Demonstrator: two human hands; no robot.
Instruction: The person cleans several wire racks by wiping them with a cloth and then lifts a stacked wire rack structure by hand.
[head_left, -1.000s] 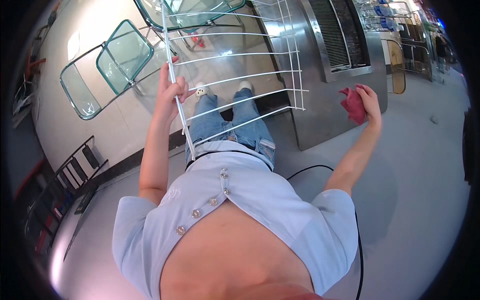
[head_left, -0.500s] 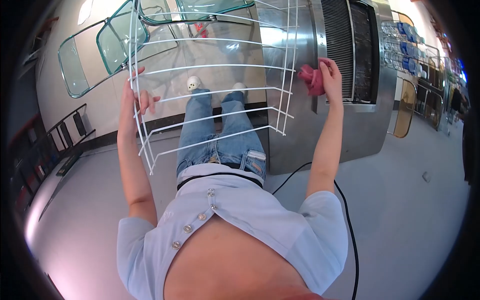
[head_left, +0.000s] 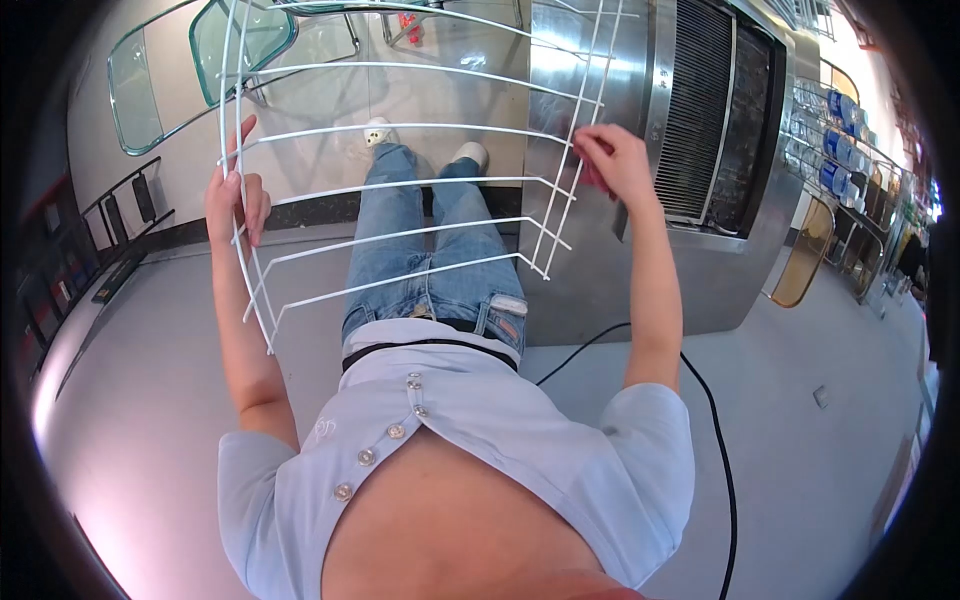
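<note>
A white wire rack with several curved crossbars spans the space in front of my body. My left hand is closed around the upright wires on its left side, thumb on the near side. In my right hand a dark pink cloth is bunched, mostly hidden under the fingers. That hand is at the rack's right-side wires, with thumb and fingertips pinched close to them. Whether the cloth wraps a wire there I cannot tell.
A stainless steel machine with a ribbed panel stands to the right. Glass-topped folding chairs are at the back left. Bottled water packs sit at the far right. A black cable runs along the floor.
My right hand has moved left with the cloth, from beside the machine's panel to the rack's right wires. My left fingers have closed on the rack, which sits slightly further left.
</note>
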